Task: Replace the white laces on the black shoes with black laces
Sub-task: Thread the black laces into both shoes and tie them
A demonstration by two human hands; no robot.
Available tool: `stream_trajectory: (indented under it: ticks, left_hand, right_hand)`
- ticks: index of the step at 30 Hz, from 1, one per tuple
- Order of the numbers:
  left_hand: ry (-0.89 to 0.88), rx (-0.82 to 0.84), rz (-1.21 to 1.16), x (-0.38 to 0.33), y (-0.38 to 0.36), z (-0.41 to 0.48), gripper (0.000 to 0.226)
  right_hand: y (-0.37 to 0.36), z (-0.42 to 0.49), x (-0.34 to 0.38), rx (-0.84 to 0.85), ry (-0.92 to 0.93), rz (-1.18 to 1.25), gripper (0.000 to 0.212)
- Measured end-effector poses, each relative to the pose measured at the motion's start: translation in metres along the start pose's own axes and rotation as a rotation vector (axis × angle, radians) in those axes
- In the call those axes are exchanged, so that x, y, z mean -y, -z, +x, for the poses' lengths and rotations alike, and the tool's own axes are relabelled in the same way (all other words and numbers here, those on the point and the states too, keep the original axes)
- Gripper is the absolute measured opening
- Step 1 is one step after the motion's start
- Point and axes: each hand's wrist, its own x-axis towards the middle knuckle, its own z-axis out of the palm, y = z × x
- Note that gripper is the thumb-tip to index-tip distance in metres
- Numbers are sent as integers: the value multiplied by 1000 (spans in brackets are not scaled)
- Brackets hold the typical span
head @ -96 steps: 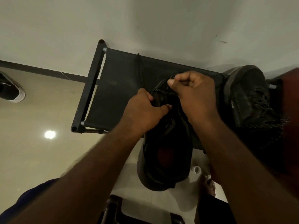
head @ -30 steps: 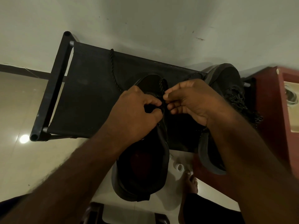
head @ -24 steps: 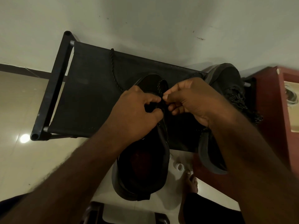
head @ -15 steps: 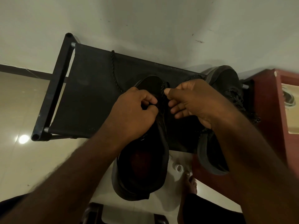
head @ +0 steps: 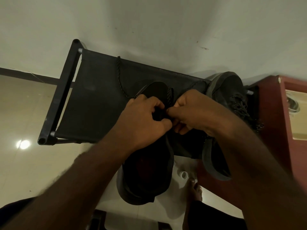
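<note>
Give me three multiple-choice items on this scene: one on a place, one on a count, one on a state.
1. The loose end of the black lace lies on: A the floor; B the red cabinet; C the fabric rack.
2. Black shoes in view: A one; B two; C four.
3. The left hand and right hand are: A curled, pinching at the lacing of the near shoe; B flat on the rack; C off the shoe.
Answers: C, the lace trails across the rack's fabric; B, the near shoe plus the far shoe beside it; A, curled fingertips meet at its lacing.
</note>
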Motion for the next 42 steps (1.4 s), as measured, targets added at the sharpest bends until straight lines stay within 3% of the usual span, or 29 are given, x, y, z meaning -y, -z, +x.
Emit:
stream_trajectory:
  ticks: [8, 13, 14, 17, 19, 21, 23, 25, 27, 29, 30, 33, 38, 40, 42]
  left_hand:
    - [-2, -84, 56, -3, -7, -1, 42]
    - [29, -71, 110, -8, -8, -2, 41]
    - [43, -72, 112, -9, -8, -3, 41]
    - [70, -92, 113, -13, -10, -4, 38]
    - [81, -105, 124, -14, -11, -6, 38]
    - [76, -110, 143, -16, -12, -7, 39]
    - [71, -118, 144, -15, -12, -7, 40]
    - [68, -126, 134, -15, -12, -9, 39]
    - [61, -136, 116, -15, -11, -9, 38]
    - [53, -138, 97, -13, -12, -8, 37]
    - [51, -138, 88, -12, -12, -7, 37]
    - [54, -144, 75, -10, -13, -5, 37]
    - [66, -130, 119, -11, -15, -3, 36]
    - [75, -106, 150, -12, -15, -3, 37]
    - [78, -84, 166, -12, -14, -3, 39]
  right_hand:
    - [5, -15, -3, -23, 117, 46, 21]
    - [10, -34, -9, -228, 309, 73, 20]
    - [11, -39, -8, -236, 385, 232, 23]
    - [25, -62, 1, -203, 499, 1167, 28]
    - [37, -79, 3, -344, 400, 1359, 30]
    - [32, -88, -8, -495, 221, 1201, 32]
    - [6, -88, -25, -546, 97, 886, 32]
    - [-23, -76, -38, -517, 124, 552, 17]
    - [-35, -55, -45, -489, 178, 211, 26]
    - [-35, -37, -43, -456, 195, 26, 30]
    - [-35, -31, -41, -429, 201, -12, 21]
    - [-39, -23, -43, -387, 208, -13, 16]
    - [-35, -21, -43, -521, 281, 69, 19]
    - [-34, -23, -38, -547, 316, 241, 19]
    - [-32, -28, -29, -478, 381, 663, 21]
